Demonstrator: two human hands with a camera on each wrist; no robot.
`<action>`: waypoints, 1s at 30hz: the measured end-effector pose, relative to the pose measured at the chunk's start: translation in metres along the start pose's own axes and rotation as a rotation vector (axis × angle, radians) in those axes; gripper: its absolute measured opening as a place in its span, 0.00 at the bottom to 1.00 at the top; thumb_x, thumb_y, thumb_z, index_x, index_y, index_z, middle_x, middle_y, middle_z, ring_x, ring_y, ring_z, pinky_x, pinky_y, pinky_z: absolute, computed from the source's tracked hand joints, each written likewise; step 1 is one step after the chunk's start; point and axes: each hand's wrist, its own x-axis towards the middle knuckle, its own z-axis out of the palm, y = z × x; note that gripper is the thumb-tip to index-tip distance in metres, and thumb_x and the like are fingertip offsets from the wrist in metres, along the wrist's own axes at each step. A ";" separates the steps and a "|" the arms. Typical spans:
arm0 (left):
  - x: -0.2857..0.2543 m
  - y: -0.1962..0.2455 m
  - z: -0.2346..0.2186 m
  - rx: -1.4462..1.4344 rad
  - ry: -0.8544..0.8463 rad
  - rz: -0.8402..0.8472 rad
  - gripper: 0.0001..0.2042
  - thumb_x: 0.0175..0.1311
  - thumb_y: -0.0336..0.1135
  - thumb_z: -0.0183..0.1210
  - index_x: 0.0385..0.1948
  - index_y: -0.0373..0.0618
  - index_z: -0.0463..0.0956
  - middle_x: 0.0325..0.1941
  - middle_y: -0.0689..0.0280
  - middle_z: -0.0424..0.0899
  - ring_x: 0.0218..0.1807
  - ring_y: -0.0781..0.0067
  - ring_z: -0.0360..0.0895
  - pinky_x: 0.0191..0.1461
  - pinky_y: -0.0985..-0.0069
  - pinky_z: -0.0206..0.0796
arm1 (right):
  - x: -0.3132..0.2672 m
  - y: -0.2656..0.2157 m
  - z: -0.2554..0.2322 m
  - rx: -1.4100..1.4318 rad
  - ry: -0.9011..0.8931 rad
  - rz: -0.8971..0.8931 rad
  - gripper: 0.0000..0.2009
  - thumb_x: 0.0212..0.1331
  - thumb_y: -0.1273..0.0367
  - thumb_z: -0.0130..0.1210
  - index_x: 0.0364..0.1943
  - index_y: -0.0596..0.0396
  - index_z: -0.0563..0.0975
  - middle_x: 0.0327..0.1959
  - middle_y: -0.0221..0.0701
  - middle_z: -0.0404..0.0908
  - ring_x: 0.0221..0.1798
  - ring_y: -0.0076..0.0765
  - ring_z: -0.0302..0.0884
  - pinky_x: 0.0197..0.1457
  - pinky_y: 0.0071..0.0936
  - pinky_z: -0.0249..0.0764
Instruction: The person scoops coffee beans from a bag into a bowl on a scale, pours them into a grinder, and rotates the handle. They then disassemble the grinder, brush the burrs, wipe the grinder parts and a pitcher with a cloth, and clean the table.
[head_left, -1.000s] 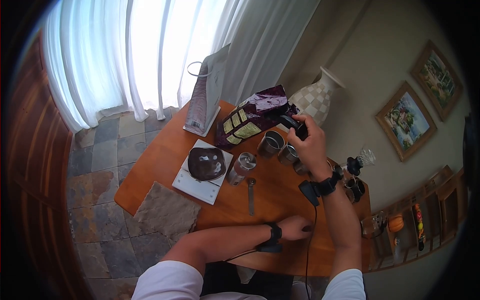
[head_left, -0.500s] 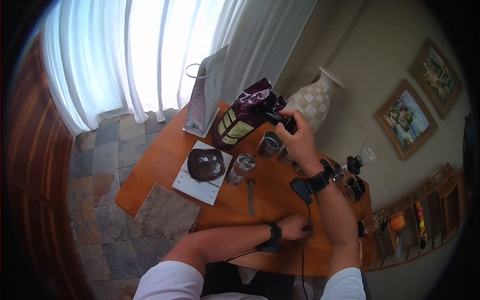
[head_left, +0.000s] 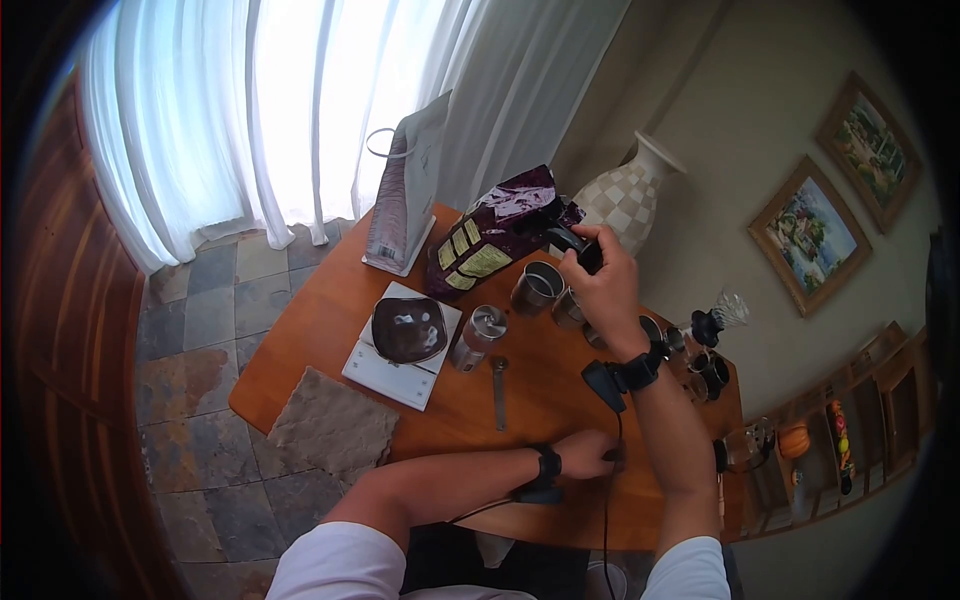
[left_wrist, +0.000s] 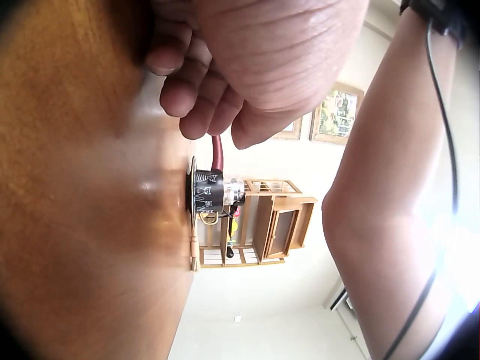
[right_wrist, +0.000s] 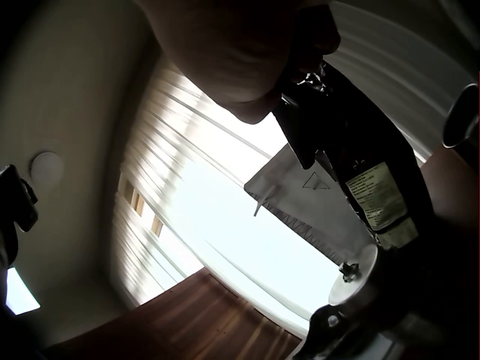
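My right hand (head_left: 607,280) grips a black handle (head_left: 580,247) at the top of a purple foil bag (head_left: 490,237) with pale yellow labels. The handle's far end overlaps the bag's crumpled mouth, and what it ends in is hidden. In the right wrist view the hand is a dark shape over the dark bag (right_wrist: 375,172). My left hand (head_left: 588,455) rests at the table's near edge, its fingers loosely curled and holding nothing in the left wrist view. A dark bowl (head_left: 409,329) sits on a white scale (head_left: 393,380), beside a metal-topped cylinder (head_left: 480,338).
A flat metal crank-like piece (head_left: 500,395) lies on the wooden table (head_left: 460,420). Metal cups (head_left: 538,288) stand below my right hand. A pale bag (head_left: 405,190) and checkered vase (head_left: 625,195) stand behind. A grey textured mat (head_left: 333,422) hangs past the left edge.
My right hand first moved left and down with the black handle, then shifted slightly back right. The purple bag's top bent and shifted with it. The left hand stayed in place.
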 end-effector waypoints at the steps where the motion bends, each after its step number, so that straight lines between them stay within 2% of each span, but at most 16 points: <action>1: 0.000 0.000 0.000 0.002 0.000 0.000 0.16 0.72 0.47 0.59 0.47 0.43 0.83 0.37 0.53 0.87 0.42 0.52 0.86 0.49 0.60 0.74 | 0.000 0.000 -0.001 0.001 0.001 -0.001 0.14 0.59 0.71 0.63 0.48 0.61 0.80 0.33 0.35 0.85 0.32 0.26 0.80 0.40 0.27 0.77; 3: 0.000 -0.001 0.001 0.002 0.018 0.017 0.16 0.72 0.47 0.59 0.48 0.44 0.83 0.37 0.53 0.87 0.42 0.51 0.86 0.49 0.60 0.74 | 0.000 0.000 -0.004 0.041 -0.006 0.089 0.13 0.59 0.71 0.63 0.47 0.61 0.80 0.33 0.36 0.84 0.32 0.27 0.80 0.39 0.28 0.77; 6: 0.002 -0.003 0.002 -0.003 0.016 0.024 0.16 0.71 0.46 0.59 0.47 0.43 0.83 0.37 0.53 0.87 0.43 0.51 0.86 0.49 0.59 0.74 | -0.002 0.001 -0.006 0.005 0.015 0.017 0.14 0.60 0.71 0.63 0.48 0.61 0.80 0.32 0.35 0.84 0.32 0.25 0.79 0.39 0.27 0.76; 16: 0.004 -0.008 0.004 0.020 0.042 0.064 0.15 0.69 0.43 0.60 0.46 0.41 0.83 0.36 0.53 0.87 0.39 0.51 0.85 0.47 0.61 0.74 | -0.015 0.005 -0.018 0.061 0.033 0.034 0.14 0.61 0.70 0.63 0.49 0.60 0.81 0.30 0.29 0.81 0.31 0.19 0.73 0.36 0.24 0.72; 19: -0.001 -0.003 0.001 -0.059 0.073 0.068 0.13 0.65 0.40 0.61 0.42 0.40 0.84 0.38 0.51 0.87 0.43 0.48 0.86 0.49 0.59 0.75 | -0.029 0.000 -0.021 0.094 0.046 0.028 0.14 0.61 0.71 0.63 0.51 0.59 0.81 0.32 0.26 0.81 0.32 0.17 0.72 0.36 0.22 0.71; 21: 0.004 -0.009 0.006 -0.074 0.047 0.097 0.09 0.64 0.35 0.61 0.42 0.44 0.84 0.43 0.56 0.87 0.45 0.56 0.84 0.49 0.62 0.74 | -0.040 -0.010 -0.024 0.177 0.021 0.098 0.15 0.61 0.72 0.63 0.52 0.58 0.80 0.35 0.24 0.81 0.32 0.16 0.71 0.36 0.20 0.70; 25: 0.006 -0.018 0.015 -0.179 0.123 0.119 0.08 0.62 0.33 0.62 0.40 0.45 0.83 0.47 0.57 0.87 0.48 0.59 0.84 0.50 0.63 0.75 | -0.058 -0.017 -0.019 0.212 -0.026 0.095 0.16 0.61 0.73 0.63 0.53 0.58 0.80 0.37 0.23 0.81 0.33 0.15 0.70 0.36 0.18 0.69; 27: 0.007 -0.024 0.019 -0.110 0.134 0.144 0.12 0.67 0.37 0.61 0.49 0.45 0.80 0.50 0.58 0.87 0.50 0.58 0.84 0.53 0.61 0.75 | -0.062 -0.025 -0.015 0.205 -0.079 0.064 0.17 0.61 0.74 0.64 0.54 0.58 0.80 0.37 0.24 0.81 0.34 0.14 0.71 0.36 0.18 0.70; 28: 0.006 -0.019 0.016 -0.113 0.143 0.135 0.12 0.67 0.37 0.61 0.49 0.45 0.80 0.50 0.58 0.87 0.50 0.58 0.84 0.53 0.61 0.75 | -0.064 -0.030 -0.011 0.214 -0.089 0.065 0.17 0.61 0.74 0.64 0.54 0.58 0.80 0.37 0.24 0.81 0.34 0.14 0.71 0.36 0.18 0.70; 30: 0.003 -0.010 0.009 -0.055 0.047 0.064 0.13 0.68 0.38 0.61 0.51 0.47 0.80 0.53 0.59 0.86 0.53 0.58 0.83 0.56 0.60 0.75 | -0.068 -0.038 -0.002 0.196 -0.157 0.048 0.17 0.59 0.74 0.64 0.53 0.58 0.80 0.37 0.27 0.82 0.35 0.17 0.75 0.37 0.20 0.72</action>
